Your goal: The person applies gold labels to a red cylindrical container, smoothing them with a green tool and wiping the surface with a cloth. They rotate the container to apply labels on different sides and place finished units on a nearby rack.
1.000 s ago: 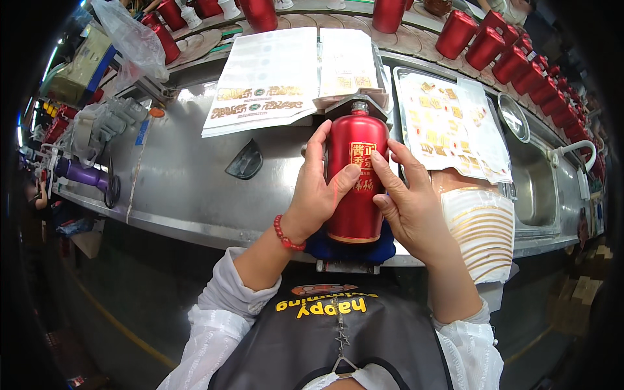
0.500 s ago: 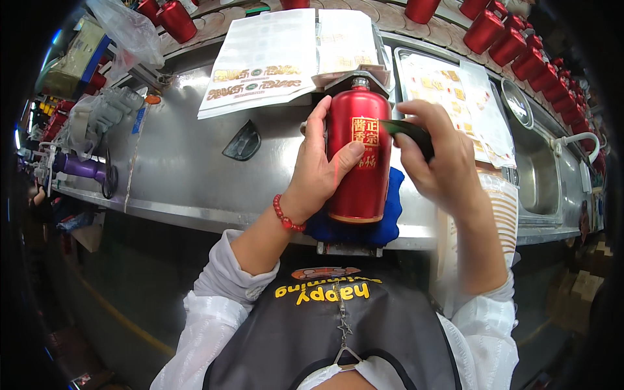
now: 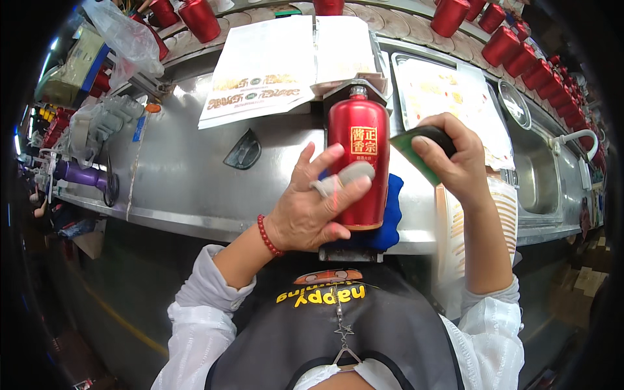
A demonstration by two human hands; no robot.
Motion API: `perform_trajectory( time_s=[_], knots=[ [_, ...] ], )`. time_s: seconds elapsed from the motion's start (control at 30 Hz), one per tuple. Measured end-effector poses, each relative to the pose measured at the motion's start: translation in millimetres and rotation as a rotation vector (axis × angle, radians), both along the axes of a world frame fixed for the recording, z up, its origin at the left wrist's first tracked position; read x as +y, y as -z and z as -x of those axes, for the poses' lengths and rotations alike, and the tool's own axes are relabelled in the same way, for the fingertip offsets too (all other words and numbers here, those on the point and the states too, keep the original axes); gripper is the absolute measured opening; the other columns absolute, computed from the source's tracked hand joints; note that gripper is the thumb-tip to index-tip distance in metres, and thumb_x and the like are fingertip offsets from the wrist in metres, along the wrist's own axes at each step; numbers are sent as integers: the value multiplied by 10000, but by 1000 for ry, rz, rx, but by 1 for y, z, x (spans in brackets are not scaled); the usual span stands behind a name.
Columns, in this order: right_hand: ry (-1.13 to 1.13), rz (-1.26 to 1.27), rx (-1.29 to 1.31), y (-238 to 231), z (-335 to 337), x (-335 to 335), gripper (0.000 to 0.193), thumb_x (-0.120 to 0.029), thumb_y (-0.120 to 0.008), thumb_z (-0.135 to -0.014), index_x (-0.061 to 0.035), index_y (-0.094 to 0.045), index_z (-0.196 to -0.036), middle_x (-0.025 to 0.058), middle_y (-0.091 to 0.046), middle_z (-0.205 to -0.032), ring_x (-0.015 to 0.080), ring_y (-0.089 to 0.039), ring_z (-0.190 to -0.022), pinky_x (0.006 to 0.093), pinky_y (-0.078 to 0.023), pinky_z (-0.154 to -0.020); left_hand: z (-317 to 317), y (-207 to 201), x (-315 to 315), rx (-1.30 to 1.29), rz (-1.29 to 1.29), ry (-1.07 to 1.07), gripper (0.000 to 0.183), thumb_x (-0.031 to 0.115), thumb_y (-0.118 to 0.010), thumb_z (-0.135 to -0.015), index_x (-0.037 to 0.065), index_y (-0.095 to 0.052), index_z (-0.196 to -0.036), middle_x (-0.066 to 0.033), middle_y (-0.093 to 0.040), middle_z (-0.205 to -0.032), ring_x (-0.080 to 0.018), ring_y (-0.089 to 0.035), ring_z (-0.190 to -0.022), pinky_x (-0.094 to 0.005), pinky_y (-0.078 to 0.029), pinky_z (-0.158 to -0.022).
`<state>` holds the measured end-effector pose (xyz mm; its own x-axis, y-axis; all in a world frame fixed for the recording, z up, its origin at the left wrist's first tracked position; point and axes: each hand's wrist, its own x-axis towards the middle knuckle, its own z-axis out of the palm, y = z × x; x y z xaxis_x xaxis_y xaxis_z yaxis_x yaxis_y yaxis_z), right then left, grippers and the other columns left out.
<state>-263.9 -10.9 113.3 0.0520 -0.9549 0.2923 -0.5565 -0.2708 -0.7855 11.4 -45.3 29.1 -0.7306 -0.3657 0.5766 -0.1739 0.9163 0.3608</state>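
A red bottle (image 3: 364,133) with gold lettering lies in front of me, its base toward me and its neck at a metal bracket (image 3: 344,86). Under it is a bunched blue cloth (image 3: 388,224). My left hand (image 3: 309,201) is over the bottle's lower left side, fingers spread, with grey coverings on some fingers; whether it touches the bottle is hard to tell. In my right hand (image 3: 458,159), to the right of the bottle, is a flat green-and-black scraper (image 3: 422,151), its blade edge apart from the bottle.
Sheets of printed labels (image 3: 260,62) lie behind and left of the bottle; a tray (image 3: 448,97) with more sheets stands right. A dark scraper-like piece (image 3: 244,149) rests on the steel counter (image 3: 175,169). Farther right is a sink (image 3: 539,175). Red bottles (image 3: 520,58) line the conveyor behind.
My left hand has let go of the bottle's side and slid down toward its base, fingers spreading. The right hand has drawn the scraper rightward off the bottle. Bottles on the conveyor have shifted.
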Motion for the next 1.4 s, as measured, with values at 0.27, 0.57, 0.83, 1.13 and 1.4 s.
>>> perform_trajectory(
  time_s=[0.27,0.57,0.83,1.13,1.4],
  knots=[
    [-271,80,92,3,-23,-30,172,-125,-753,-864,-13,-670,-963,113,-672,-802,217,-647,-711,320,-517,-650,20,-9,-55,240,-253,-108,716,555,-385,-1059,1,-444,-1508,-204,-567,-1413,-338,-394,-1416,-471,-238,-1204],
    [-350,542,448,26,-35,30,181,-175,-760,-754,-170,-702,-924,-1,-618,-916,182,-583,-815,409,-397,-810,0,5,-26,145,-121,-106,652,550,-405,-1055,60,-537,-1465,-94,-585,-1430,-323,-357,-1445,-503,-226,-1223],
    [-326,169,164,4,-27,14,165,-162,-790,-800,-73,-691,-898,92,-642,-803,245,-629,-756,348,-415,-743,21,-25,-75,84,13,-38,577,509,-431,-1064,94,-574,-1437,-99,-637,-1343,-289,-439,-1375,-512,-274,-1191],
    [-435,100,405,-28,-57,-57,202,-159,-724,-850,1,-712,-972,183,-716,-912,373,-701,-884,416,-561,-815,16,10,-45,357,-689,-220,548,413,-447,-1090,26,-496,-1474,-124,-579,-1416,-264,-503,-1319,-381,-393,-1108],
    [-505,307,181,11,-21,24,211,-48,-784,-770,-58,-686,-957,72,-615,-857,246,-612,-779,368,-475,-713,60,-14,-99,537,-1819,205,369,368,-505,-1076,60,-610,-1250,-69,-695,-1172,-162,-678,-1057,-345,-556,-941]
  ],
)
